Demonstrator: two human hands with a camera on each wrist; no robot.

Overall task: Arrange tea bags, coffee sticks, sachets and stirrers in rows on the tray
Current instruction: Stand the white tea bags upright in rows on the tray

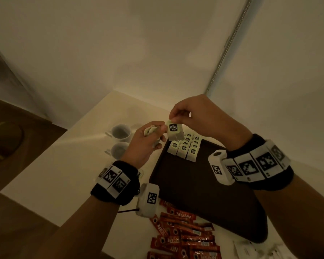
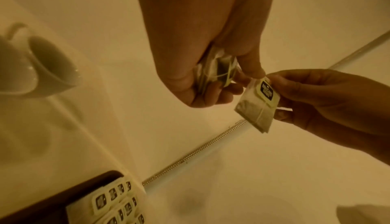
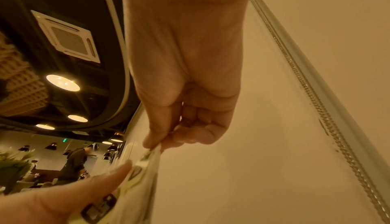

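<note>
Nearest the camera, a heap of red coffee sticks is lying on the pale worktop, just beside the near edge of the dark tray; some white packets are lying to the right of the heap, too blurred to be told apart. The near part of the tray is being left bare. Toward its far end, tea bags are being kept in close rows, each tag facing up, the bags touching one another.

Above those rows, a single tea bag is being held in the air by the right hand, its top corner being pinched between thumb and fingers so that the bag is hanging tilted. Just beside it, a bunch of further tea bags is being gripped by the left hand, the fingers being curled round them, with one finger being stretched toward the hanging bag; whether it is touching cannot be told.

Left of the tray's far end, two white cups are being kept side by side on the worktop. Behind everything a pale wall is standing.
</note>
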